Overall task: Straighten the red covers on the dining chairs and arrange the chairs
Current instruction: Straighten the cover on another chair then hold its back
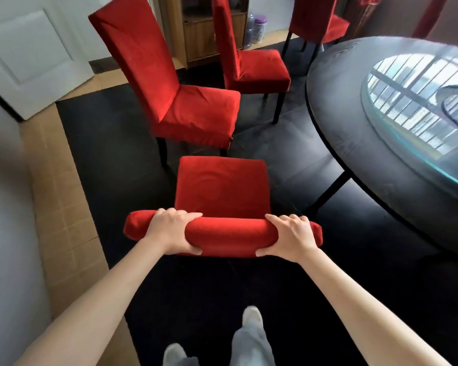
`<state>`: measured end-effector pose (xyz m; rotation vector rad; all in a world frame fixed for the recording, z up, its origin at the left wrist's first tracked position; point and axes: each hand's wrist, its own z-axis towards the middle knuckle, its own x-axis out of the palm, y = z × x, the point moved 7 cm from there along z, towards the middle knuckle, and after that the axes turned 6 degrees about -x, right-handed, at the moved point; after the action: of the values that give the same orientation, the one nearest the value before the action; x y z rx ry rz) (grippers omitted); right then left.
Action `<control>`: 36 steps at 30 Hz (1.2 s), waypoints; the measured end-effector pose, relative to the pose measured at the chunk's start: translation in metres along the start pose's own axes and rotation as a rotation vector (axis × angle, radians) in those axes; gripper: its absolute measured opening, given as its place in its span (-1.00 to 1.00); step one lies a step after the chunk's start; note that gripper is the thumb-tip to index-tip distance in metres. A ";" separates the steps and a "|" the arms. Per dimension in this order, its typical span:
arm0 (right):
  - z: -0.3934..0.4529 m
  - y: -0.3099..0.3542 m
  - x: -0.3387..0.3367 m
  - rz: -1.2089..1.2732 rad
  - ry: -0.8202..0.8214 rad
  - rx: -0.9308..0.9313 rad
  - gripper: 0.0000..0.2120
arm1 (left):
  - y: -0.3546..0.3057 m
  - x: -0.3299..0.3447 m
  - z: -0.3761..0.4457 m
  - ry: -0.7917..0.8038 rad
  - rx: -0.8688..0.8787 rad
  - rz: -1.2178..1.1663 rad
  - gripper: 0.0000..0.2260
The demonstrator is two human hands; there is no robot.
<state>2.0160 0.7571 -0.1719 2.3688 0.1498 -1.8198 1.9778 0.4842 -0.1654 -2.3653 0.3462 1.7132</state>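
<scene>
I have both hands on the top of the backrest of the nearest chair (220, 186), low in the middle of the frame. My left hand (173, 232) wraps the padded top edge toward its left end, fingers over the front and thumb underneath; my right hand (288, 237) grips it the same way toward the right end. The red cover (224, 233) on this backrest looks smooth and pulled tight where I hold it, and the seat below shows only faint creases.

I judge this chair's cover as good as done, but the chair itself stands apart from the round dark table (354, 133) at the right of the frame, its seat facing up the frame rather than toward the table. It is not yet placed.

Above it, in the upper middle, a second chair (169, 83) stands angled, well out from the table, with soft wrinkles across its seat cover. A third chair (249, 62) farther up sits nearer the table edge. A fourth (317, 19) shows partly at the top right; I cannot tell how its cover lies.

So, as I read it, most of the arranging is left to do.
</scene>
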 end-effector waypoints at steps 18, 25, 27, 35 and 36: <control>-0.084 0.068 0.023 0.045 -0.095 0.271 0.07 | 0.019 0.004 -0.022 0.021 0.257 0.090 -0.10; -0.118 0.115 0.034 0.054 -0.114 0.409 0.04 | 0.034 0.005 -0.036 -0.015 0.448 0.130 -0.12; -0.127 0.132 0.038 0.046 -0.131 0.453 0.03 | 0.039 0.005 -0.039 -0.010 0.499 0.149 -0.11; -0.152 0.183 0.047 0.056 -0.169 0.606 -0.01 | 0.054 0.007 -0.045 0.015 0.632 0.191 -0.09; -0.153 0.186 0.047 0.064 -0.157 0.618 -0.02 | 0.055 0.006 -0.046 0.019 0.634 0.194 -0.09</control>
<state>2.2057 0.6008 -0.1682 2.5231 -0.5821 -2.2549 2.0043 0.4178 -0.1589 -1.9227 0.9838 1.3718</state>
